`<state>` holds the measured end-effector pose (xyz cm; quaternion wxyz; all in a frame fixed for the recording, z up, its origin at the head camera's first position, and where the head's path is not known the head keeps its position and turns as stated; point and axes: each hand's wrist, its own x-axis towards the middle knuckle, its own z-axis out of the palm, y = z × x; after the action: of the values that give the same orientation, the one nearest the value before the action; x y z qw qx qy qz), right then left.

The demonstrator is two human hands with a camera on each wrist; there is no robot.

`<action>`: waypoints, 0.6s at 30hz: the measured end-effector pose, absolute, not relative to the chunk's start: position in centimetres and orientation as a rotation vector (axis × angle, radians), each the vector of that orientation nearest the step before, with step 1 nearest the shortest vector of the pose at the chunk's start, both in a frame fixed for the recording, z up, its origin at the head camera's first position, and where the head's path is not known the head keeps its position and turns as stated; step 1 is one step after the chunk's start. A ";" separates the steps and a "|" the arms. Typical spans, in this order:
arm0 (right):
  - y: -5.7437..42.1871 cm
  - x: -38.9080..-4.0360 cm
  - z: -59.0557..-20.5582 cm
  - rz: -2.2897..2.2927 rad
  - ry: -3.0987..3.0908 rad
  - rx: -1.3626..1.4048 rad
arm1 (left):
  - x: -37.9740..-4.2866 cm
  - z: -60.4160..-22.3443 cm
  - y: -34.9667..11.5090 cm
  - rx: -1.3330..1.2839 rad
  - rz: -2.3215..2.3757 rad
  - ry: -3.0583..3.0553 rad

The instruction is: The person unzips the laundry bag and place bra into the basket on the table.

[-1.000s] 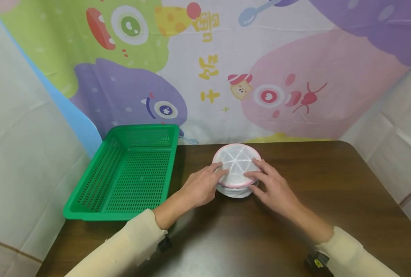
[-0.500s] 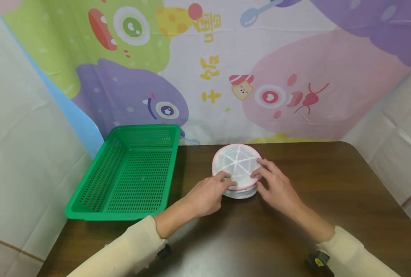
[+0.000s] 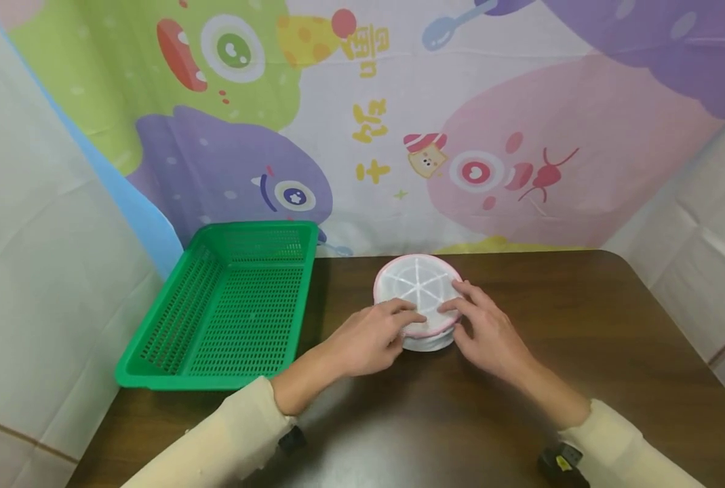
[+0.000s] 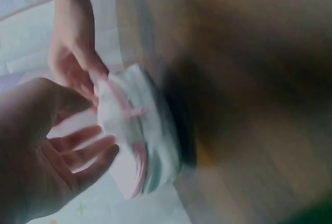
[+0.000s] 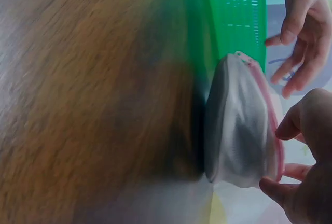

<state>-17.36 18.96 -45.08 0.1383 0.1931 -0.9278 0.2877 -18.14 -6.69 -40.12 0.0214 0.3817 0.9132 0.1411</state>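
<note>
A round white mesh laundry bag (image 3: pixel 414 278) with pink trim and pale spokes on its top lies on the brown table (image 3: pixel 521 420). My left hand (image 3: pixel 368 339) is at its front left edge, fingers loosely bent over the top; the right wrist view shows these fingers slightly apart from the bag. At the right edge, my right hand (image 3: pixel 490 332) holds the rim, thumb on the side and fingertips on top. A pink zip pull (image 4: pixel 136 112) shows on the bag's side in the left wrist view.
Left of the bag stands a green perforated plastic basket (image 3: pixel 304 305). Behind the table hangs a cartoon-printed cloth (image 3: pixel 362 203), and pale tiled walls (image 3: pixel 45 285) rise at the sides.
My left hand has moved right and slightly down along the bag's front edge. The bag has turned a little, its spokes now at another angle. The right hand has stayed at the right rim.
</note>
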 end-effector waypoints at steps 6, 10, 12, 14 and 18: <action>18.9 -17.4 -44.5 0.857 -2.630 0.583 | -19.5 -38.8 -7.2 1.080 0.406 2.912; 18.7 -17.4 -44.5 0.821 -2.645 0.620 | -20.1 -39.0 -6.9 0.926 0.280 2.911; 18.5 -17.3 -44.7 0.795 -2.672 0.641 | -20.2 -39.5 -6.9 0.893 0.242 2.893; 18.4 -17.2 -45.1 0.765 -2.695 0.653 | -20.2 -40.1 -7.0 0.899 0.220 2.881; 18.3 -17.1 -45.4 0.746 -2.705 0.644 | -20.0 -40.6 -7.1 0.957 0.172 2.902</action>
<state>-17.13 18.32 -45.38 0.1307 0.2219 -0.9315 0.2569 -20.03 -7.12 -40.64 0.0403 0.3125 0.9474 0.0562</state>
